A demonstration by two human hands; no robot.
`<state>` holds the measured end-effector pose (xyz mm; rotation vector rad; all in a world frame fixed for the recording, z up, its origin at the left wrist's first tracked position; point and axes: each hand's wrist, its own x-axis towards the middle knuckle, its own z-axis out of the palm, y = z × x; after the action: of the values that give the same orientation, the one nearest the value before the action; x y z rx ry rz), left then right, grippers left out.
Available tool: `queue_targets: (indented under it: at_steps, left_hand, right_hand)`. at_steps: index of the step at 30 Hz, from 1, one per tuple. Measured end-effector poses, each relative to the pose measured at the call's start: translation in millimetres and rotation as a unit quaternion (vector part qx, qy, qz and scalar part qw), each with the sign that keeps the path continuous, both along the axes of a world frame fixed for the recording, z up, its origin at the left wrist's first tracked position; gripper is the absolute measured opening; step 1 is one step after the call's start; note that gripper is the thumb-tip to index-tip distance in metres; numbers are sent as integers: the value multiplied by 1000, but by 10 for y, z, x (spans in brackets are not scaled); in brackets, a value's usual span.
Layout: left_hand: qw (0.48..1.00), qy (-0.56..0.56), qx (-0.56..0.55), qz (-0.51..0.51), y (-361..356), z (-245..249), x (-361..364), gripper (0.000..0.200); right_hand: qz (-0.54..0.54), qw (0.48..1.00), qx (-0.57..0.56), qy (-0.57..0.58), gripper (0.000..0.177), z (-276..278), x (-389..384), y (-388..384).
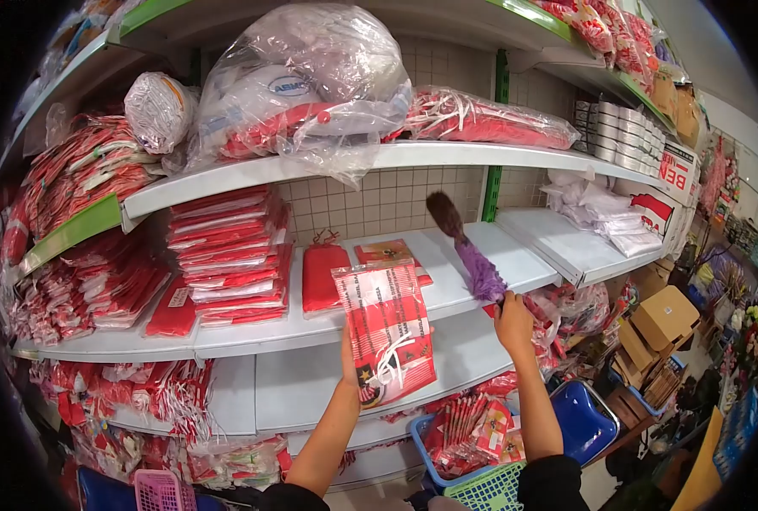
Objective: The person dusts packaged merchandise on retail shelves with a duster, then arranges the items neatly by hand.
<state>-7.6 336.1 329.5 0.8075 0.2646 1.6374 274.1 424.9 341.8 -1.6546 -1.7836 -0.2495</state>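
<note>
Red-and-white goods in clear plastic, loosely heaped [80,170], fill the far-left bays. Low left: pink basket [161,490], contents not discernible. Middle white shelf [251,330], left part: tall stack of flat red-and-white packs [225,255], with a single red pack [172,313] leaning at its foot. Upper shelf above: round white bundle [159,109]; large clear bag [302,85] holding white and red cloth, overhanging the shelf edge. Middle shelf, centre: plain red pack [323,277] and printed pack [387,252], both lying flat. Left hand [348,358], raised in front of this shelf, grasps a red-and-white packet [387,332] at its lower left edge; the fingers are mostly hidden behind it. The packet is held upright, clear of the shelf, and screens part of the shelf front. Purple feather duster [479,271], dark at the tip, lies slanted across the same shelf's right part; the right hand [513,324] is clenched round its handle just below the shelf edge. Upper shelf, right: long bag of red-and-white cords [489,119]. Low centre-right: blue basket [420,430] holding red printed packs [468,430]; green mesh basket [491,492] just beneath. Right bay: folded white packs [609,223]; silver boxes [617,136] above. Floor, far right: cardboard boxes [664,319].
</note>
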Motion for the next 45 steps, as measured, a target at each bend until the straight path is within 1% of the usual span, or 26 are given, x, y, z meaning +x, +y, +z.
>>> queue_targets:
  at_steps: [1,3,4,7,8,9,11,13,15,16,17,19,22,23,25,27,29,30,31,33,34,36,37,39,41,45]
  left_hand:
    - [999,-28,7,-37,-35,72,27,59]
    - [990,-83,22,-112,-134,259,119,60]
    - [991,-55,42,-113,-77,176,99,66]
    - [987,-51,24,-152,2,15,94,72]
    - [986,-13,66,-152,-139,222,175,74]
    - [998,11,-20,-66,-81,118,187,75]
    - [994,1,-29,-106,21,74,264,74]
    - [994,52,-66,-68,17,114,293,71]
    - [987,131,-95,-8,-4,297,341,67]
    - [992,85,-74,57,94,303,436,63]
    - [988,118,-60,74,145,338,423,63]
    - [979,175,-23,98,94,532,403,65]
    - [955,282,-3,95,71,745,229,62]
    - [956,277,7,91,132,745,159,60]
    - [959,270,26,85,361,688,14,58]
    - [951,278,45,129,621,722,-82,58]
    - [922,324,72,197,935,742,-169,60]
    - [928,306,58,203,1053,774,-191,64]
    - [914,340,68,210,1144,736,-220,65]
    - [881,408,89,223,1406,609,-338,66]
    - [799,512,96,300,1699,322,-441,63]
    - [724,591,111,338,1645,227,-397,59]
    - [683,627,119,355,1608,229,-362,57]
    - [675,622,125,376,1563,258,-297,49]
    - [661,635,107,385,1492,284,-257,46]
    - [677,620,112,381,1414,331,-236,41]
  right_hand:
    - [-15,999,-40,-27,34,66,-12,74]
    - [-35,996,-51,-59,39,191,-78,115]
    - [-45,994,-58,-75,41,236,-132,94]
    - [-22,975,199,-95,50,437,-497,-376]
    - [119,979,163,-34,55,481,-615,-592]
    - [258,958,122,28,60,473,-737,-828]
    - [420,897,64,118,63,305,-993,-1250]
    - [412,898,33,150,58,270,-1173,-1587]
    - [430,875,37,219,56,31,-1193,-1520]
    - [439,861,40,253,56,-34,-1202,-1480]
    - [415,859,31,298,54,-28,-1178,-1463]
    - [363,847,14,388,52,31,-1064,-1388]
    - [316,856,110,394,47,132,-915,-920]
    - [311,856,133,392,47,200,-872,-769]
    - [309,832,26,459,46,407,-840,-517]
    - [349,813,110,453,47,340,-921,45]
    - [343,818,99,451,46,378,-1062,442]
    - [339,820,94,450,45,434,-1131,547]
    - [314,849,56,422,44,530,-1185,553]
    - [262,924,88,264,44,343,-1283,909]
    - [215,952,84,203,42,236,-1331,1009]
    - [116,988,71,76,39,16,-1395,1096]
    - [137,984,50,97,37,18,-1383,1107]
    - [178,974,8,138,34,18,-1313,1128]
    - [185,974,3,131,32,73,-1322,1034]
    - [174,978,-12,111,33,69,-1333,1040]
